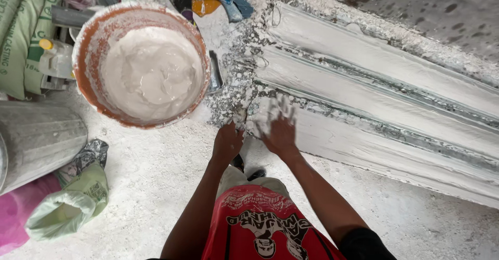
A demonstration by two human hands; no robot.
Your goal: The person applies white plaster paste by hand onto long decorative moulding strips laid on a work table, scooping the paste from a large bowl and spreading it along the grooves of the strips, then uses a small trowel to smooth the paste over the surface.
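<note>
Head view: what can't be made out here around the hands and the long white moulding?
- Right hand: fingers motion-blurred and plaster-coated on the moulding; grip unclear.
- Left hand: whatever it pinches at the moulding's end is too small and hidden by the fingers.
- Moulding: far end cut off by the right frame edge.
- Bucket of white plaster: depth hidden by the mix.
- Grey bin: cut off at the left edge.
</note>
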